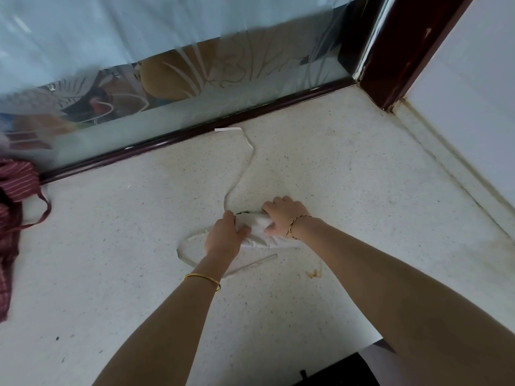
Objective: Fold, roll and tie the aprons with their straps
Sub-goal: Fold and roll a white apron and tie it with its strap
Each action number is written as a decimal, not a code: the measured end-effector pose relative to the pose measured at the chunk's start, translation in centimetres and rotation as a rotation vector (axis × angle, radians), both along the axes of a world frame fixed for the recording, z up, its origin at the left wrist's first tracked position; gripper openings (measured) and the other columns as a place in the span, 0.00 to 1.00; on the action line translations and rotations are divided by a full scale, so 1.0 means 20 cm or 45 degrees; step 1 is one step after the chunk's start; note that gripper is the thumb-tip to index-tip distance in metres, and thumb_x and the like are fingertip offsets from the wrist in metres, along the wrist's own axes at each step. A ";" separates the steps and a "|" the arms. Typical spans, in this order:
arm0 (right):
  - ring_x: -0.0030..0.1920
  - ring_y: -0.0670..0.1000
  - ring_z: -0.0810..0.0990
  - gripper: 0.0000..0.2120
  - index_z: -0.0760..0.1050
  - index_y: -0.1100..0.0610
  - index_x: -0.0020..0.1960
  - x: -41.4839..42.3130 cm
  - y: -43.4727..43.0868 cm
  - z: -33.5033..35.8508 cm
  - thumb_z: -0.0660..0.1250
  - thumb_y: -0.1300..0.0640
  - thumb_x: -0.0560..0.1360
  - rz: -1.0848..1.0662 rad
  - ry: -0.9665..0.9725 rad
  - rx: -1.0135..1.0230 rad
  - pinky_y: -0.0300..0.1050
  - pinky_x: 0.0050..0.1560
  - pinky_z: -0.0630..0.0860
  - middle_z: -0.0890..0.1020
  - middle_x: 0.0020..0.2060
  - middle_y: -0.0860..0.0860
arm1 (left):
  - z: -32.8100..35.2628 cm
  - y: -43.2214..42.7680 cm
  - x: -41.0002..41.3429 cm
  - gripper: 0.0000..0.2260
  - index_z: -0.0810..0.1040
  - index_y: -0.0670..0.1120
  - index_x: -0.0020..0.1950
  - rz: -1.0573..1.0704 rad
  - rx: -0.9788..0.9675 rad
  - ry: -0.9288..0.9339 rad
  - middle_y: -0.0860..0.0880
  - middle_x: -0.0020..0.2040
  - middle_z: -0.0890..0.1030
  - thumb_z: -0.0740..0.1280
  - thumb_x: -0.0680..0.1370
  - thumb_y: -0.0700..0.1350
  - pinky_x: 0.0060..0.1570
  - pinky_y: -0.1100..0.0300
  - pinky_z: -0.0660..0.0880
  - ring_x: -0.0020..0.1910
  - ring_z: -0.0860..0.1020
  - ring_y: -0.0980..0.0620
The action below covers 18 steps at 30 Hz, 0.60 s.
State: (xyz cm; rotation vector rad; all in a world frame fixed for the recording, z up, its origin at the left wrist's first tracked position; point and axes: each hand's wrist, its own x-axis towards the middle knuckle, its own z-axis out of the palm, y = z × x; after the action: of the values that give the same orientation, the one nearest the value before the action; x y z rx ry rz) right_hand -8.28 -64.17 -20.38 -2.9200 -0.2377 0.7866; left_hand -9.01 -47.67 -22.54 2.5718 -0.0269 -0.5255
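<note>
White apron lies rolled into a short bundle on the speckled counter, roughly mid-counter and well apart from the glass partition. Left hand grips the near-left end of the roll, fingers curled over the top. Right hand grips the far-right part, fingers curled over it and thumb pressed against the near side. One long strap trails loose from the roll toward the partition, its end lying flat just beside the dark wooden frame. A second strap loops out to the left and passes beneath the left wrist. Red striped apron lies crumpled at the counter's left edge. Gold bangle noted on the left wrist, bracelet on the right. Small yellowish stain noted near the right forearm.
</note>
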 end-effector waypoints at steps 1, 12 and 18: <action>0.56 0.56 0.73 0.25 0.68 0.56 0.65 0.01 0.00 0.00 0.68 0.46 0.73 -0.073 0.051 0.071 0.49 0.54 0.72 0.73 0.57 0.54 | 0.00 0.00 0.00 0.13 0.66 0.44 0.49 0.006 -0.005 0.012 0.47 0.42 0.75 0.66 0.77 0.50 0.36 0.55 0.71 0.41 0.76 0.46; 0.34 0.45 0.66 0.15 0.63 0.52 0.36 -0.13 -0.12 0.06 0.69 0.60 0.73 -0.356 0.119 0.745 0.39 0.33 0.61 0.67 0.34 0.47 | 0.12 0.04 0.05 0.12 0.77 0.43 0.59 0.187 -0.357 -0.191 0.45 0.57 0.77 0.64 0.76 0.39 0.47 0.62 0.73 0.51 0.75 0.51; 0.34 0.45 0.65 0.16 0.64 0.51 0.36 -0.24 -0.27 0.18 0.70 0.61 0.72 -0.414 0.106 0.962 0.38 0.35 0.61 0.67 0.34 0.46 | 0.17 -0.01 0.02 0.21 0.68 0.46 0.71 -0.010 -0.265 -0.101 0.48 0.70 0.70 0.61 0.78 0.36 0.70 0.47 0.62 0.70 0.66 0.47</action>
State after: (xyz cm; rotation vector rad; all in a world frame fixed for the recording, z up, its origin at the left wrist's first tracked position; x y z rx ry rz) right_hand -13.01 -69.50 -16.78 -2.1355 -0.0313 0.5914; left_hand -8.51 -47.77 -19.18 2.3882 -0.1133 -0.4006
